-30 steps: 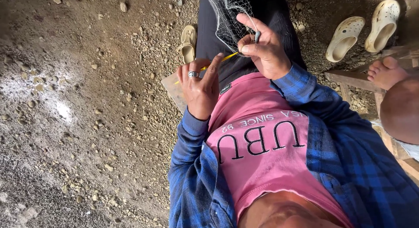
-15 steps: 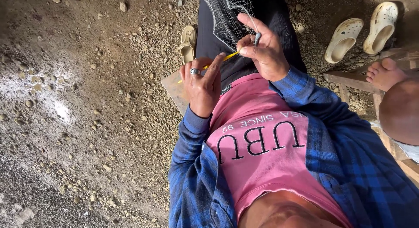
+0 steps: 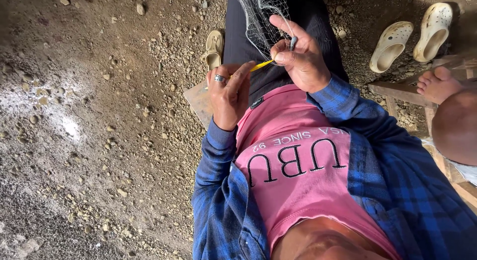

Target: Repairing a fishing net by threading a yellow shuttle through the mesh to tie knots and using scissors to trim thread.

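Fine mesh net [image 3: 258,21] (slim yellow needle [image 3: 260,66]) between hands [image 3: 263,76]

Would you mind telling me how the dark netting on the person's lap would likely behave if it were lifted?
The netting would probably be floppy: it drapes over the lap and bunches at the right hand. It likely weighs little, being thin open mesh. It may snag, since it lies against the fingers and the yellow tool.

Wearer's clothing, seen from above.
Pink T-shirt [image 3: 303,175] with dark lettering under an open blue plaid shirt [image 3: 397,190]; dark trousers [image 3: 308,21]; ring [image 3: 220,79] on left hand [image 3: 228,98].
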